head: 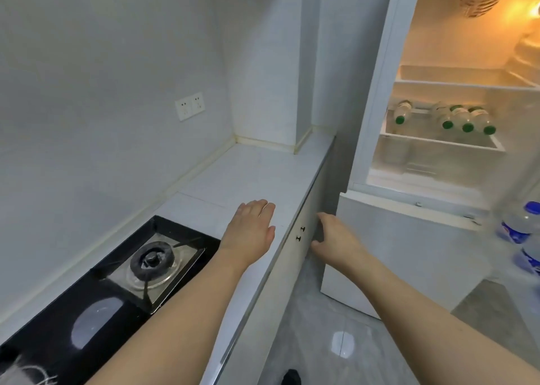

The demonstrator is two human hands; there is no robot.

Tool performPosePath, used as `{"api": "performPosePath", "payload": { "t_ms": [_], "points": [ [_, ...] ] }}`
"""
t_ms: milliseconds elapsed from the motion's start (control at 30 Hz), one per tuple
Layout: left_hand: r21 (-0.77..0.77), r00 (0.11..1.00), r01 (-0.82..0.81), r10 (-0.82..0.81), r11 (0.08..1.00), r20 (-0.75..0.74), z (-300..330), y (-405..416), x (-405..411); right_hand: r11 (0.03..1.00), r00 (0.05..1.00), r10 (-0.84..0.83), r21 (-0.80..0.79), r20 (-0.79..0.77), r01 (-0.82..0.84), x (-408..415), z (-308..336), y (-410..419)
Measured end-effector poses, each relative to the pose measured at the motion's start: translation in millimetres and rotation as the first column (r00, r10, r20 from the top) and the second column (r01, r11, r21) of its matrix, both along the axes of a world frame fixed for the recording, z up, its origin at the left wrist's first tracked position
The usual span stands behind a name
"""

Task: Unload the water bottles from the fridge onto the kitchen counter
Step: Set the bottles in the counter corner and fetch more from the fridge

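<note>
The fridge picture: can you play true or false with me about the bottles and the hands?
1. The fridge door is open. True.
2. The green-capped bottles stand upright. False: they lie on their sides on a shelf.
3. The left hand holds a bottle. False: it is empty, spread flat over the counter.
4. The right hand is empty. True.
5. A bottle already sits on the counter. False: no bottle is on it.
6. The stove burner is on the counter's near left. True.
</note>
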State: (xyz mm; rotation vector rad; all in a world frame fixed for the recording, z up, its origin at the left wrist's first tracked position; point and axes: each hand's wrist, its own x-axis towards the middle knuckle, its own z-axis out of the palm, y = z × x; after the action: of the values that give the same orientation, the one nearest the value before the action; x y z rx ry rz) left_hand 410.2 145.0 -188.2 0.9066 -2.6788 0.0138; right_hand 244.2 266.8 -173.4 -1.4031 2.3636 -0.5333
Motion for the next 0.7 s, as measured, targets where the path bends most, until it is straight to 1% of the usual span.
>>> {"api": "performPosePath", "payload": {
  "t_ms": [167,267,400,533,700],
  "points": [
    [0.011,0.995,0.087,-0.086,0.996,-0.050,-2,-37,-66,0.997,0.997,-0.072,0.007,-0.021,0.072,-52,0,-29],
    [0.020,0.992,0.128,-0.127,0.992,-0.019,2,-67,-108,0.994,0.994,-0.110,0.001,-0.026,0.110,-87,-2,-53],
    [0.027,0.984,0.172,-0.171,0.985,-0.041,15,-102,-159,0.983,0.983,-0.181,-0.012,-0.031,0.181,-134,5,-83],
    [0.041,0.965,0.256,-0.253,0.966,-0.074,31,-138,-221,0.960,0.960,-0.277,-0.040,-0.049,0.275,-187,14,-110],
    [0.033,0.918,0.391,-0.388,0.920,-0.080,45,-147,-287,0.930,0.930,-0.367,-0.045,-0.037,0.365,-238,23,-114]
  ]
}}
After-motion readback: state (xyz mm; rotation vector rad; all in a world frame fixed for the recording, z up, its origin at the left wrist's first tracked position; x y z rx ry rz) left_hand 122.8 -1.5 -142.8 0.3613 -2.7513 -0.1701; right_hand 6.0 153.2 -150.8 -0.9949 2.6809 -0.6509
